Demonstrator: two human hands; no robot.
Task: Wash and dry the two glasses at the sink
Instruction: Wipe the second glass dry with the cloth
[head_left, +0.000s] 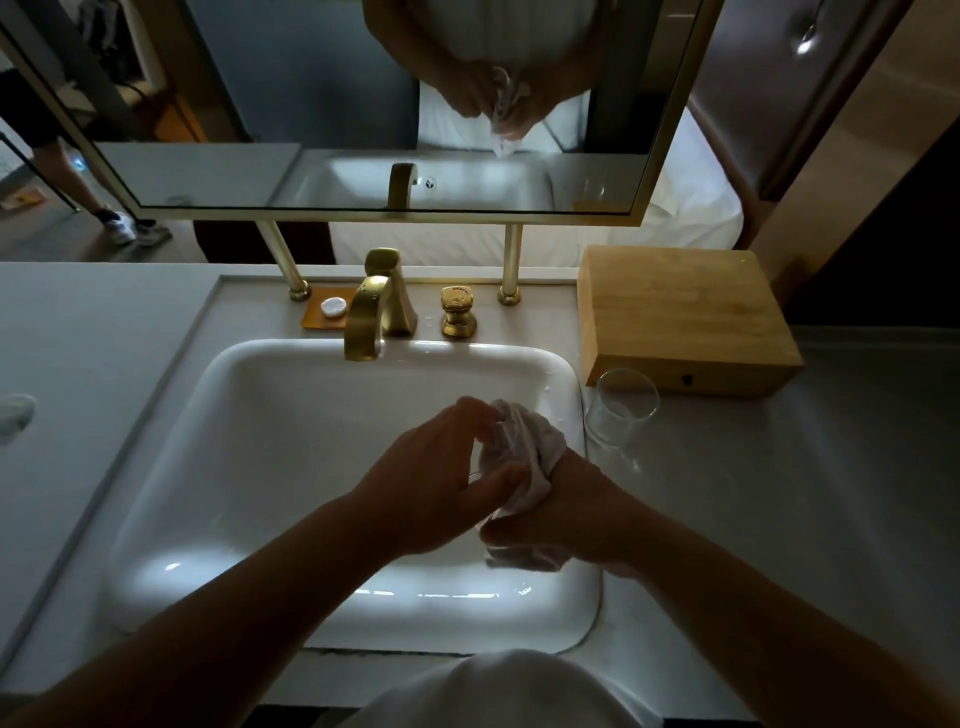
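Over the right half of the white sink (270, 415), both my hands work a crumpled white cloth (522, 441). My left hand (441, 483) curls its fingers and thumb round the bundle, where a faint clear edge of a glass (475, 474) shows; the rest of that glass is hidden by cloth and fingers. My right hand (576, 514) grips the cloth from the right and below. A second clear glass (621, 410) stands upright on the counter just right of the sink, apart from both hands.
A gold faucet (366, 322) and gold knob (458, 312) stand behind the basin, with a small soap on an orange dish (324, 314). A wooden box (685, 317) sits right behind the standing glass. A mirror (363, 104) hangs above. Grey counter (805, 493) extends both sides.
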